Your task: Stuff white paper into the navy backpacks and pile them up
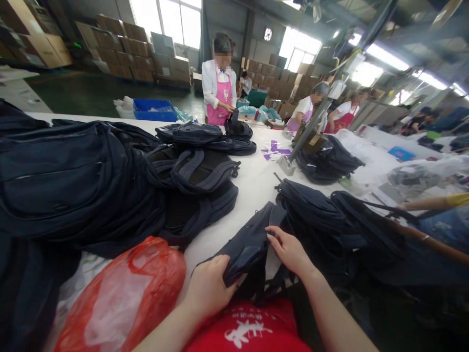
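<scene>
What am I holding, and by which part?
A dark blue bag: your left hand grips its near end, and your right hand pinches its right edge.

White tabletop leaves a passage beyond the held backpack; stacked backpacks block its left side, dark bags its right.

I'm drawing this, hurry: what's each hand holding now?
Left hand: closed, holding the dark blue backpack by its near end.
Right hand: touching the backpack's far end; can't tell if it's gripping.
</scene>
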{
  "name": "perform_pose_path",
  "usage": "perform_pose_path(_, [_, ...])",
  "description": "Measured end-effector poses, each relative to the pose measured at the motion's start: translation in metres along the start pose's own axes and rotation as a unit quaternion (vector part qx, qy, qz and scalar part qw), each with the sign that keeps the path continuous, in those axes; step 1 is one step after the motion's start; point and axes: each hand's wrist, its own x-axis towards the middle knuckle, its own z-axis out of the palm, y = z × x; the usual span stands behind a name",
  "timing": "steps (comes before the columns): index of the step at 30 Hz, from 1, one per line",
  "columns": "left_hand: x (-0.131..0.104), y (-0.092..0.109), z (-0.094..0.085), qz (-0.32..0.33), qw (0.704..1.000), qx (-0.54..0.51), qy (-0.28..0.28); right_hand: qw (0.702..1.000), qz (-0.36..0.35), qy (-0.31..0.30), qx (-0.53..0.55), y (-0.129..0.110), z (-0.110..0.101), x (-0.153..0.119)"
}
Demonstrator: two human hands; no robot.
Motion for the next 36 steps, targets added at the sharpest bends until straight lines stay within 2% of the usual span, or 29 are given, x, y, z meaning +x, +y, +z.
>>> perform_pose_path(3, [-0.003, -0.005, -0.004, -0.042, 0.999, -0.004, -0.013, 1.000, -0.013, -0.010, -0.011, 0.002, 0.002, 0.002])
perform_pose_path(5, [-0.002, -0.009, -0.008, -0.055, 0.998, 0.009, 0.002, 0.999, -0.028, -0.016, 0.002, -0.001, 0.005, 0.003])
perform_pose_path(9, [0.007, -0.002, -0.012, 0.001, 0.996, 0.029, 0.081, 0.998, -0.038, -0.041, 0.016, -0.014, 0.013, 0.008])
perform_pose_path(13, [0.019, 0.018, -0.005, 0.051, 0.995, 0.050, 0.068, 0.997, -0.037, -0.064, 0.003, -0.028, 0.015, 0.004])
perform_pose_path(15, [0.024, 0.025, -0.001, 0.070, 0.993, 0.073, 0.056, 0.998, -0.042, -0.038, -0.039, -0.032, 0.015, -0.003])
perform_pose_path(19, [0.029, 0.026, 0.005, 0.113, 0.986, 0.106, 0.055, 0.980, -0.066, 0.064, -0.174, -0.029, 0.010, -0.013])
perform_pose_path(21, [0.027, 0.023, 0.007, 0.133, 0.983, 0.113, 0.049, 0.963, -0.034, 0.104, -0.245, -0.021, 0.004, -0.006])
perform_pose_path(23, [0.022, 0.021, 0.008, 0.148, 0.982, 0.115, 0.040, 0.947, 0.026, 0.116, -0.297, -0.006, -0.004, 0.012])
perform_pose_path(29, [-0.002, 0.010, 0.012, 0.177, 0.978, 0.095, 0.045, 0.931, 0.149, 0.092, -0.320, 0.062, -0.033, 0.079])
perform_pose_path(33, [-0.012, 0.004, 0.016, 0.204, 0.972, 0.094, 0.071, 0.934, 0.182, 0.056, -0.303, 0.093, -0.036, 0.097])
perform_pose_path(36, [-0.012, 0.002, 0.016, 0.197, 0.972, 0.091, 0.088, 0.943, 0.167, 0.045, -0.285, 0.098, -0.032, 0.099])
